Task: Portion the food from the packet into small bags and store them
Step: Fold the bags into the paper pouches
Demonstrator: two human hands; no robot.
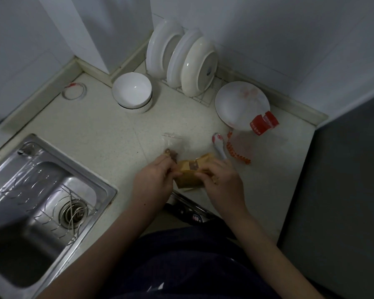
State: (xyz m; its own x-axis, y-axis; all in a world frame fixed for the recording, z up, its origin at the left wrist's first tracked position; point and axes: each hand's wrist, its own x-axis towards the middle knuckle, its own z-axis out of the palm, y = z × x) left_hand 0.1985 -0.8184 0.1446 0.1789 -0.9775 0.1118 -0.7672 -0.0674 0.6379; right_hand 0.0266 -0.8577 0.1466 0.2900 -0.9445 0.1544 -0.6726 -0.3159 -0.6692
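We are looking down into a corner where white tiled walls point(268, 29) are meeting a pale, speckled bench point(95, 134). One tall dark unit point(343, 190), flat and matte, is closing off the right side. One stainless steel sink point(30, 190) is sitting at the near left, shiny and rectangular.

At the far wall we are counting three glossy white plates point(200, 70) standing on edge in one wire rack point(205, 93). Left of them two white bowls point(132, 89) are sitting stacked, and right of them one flat plate point(240, 104) with faint red marks is lying face up.

Our two hands are working close together near the bench's front edge. The left hand point(153, 180) is pinching the left edge and the right hand point(222, 182) is gripping the right side of one brown paper packet point(189, 175), creased and with a small window.

One red-labelled wrapper point(263, 121) is resting on the flat plate's near rim. Clear bags with a red strip point(240, 149) are lying just right of one white spoon point(219, 145). One small clear bag point(173, 145) with brown pieces inside is lying just beyond the left hand. One thin ring point(73, 90) is lying at the far left.
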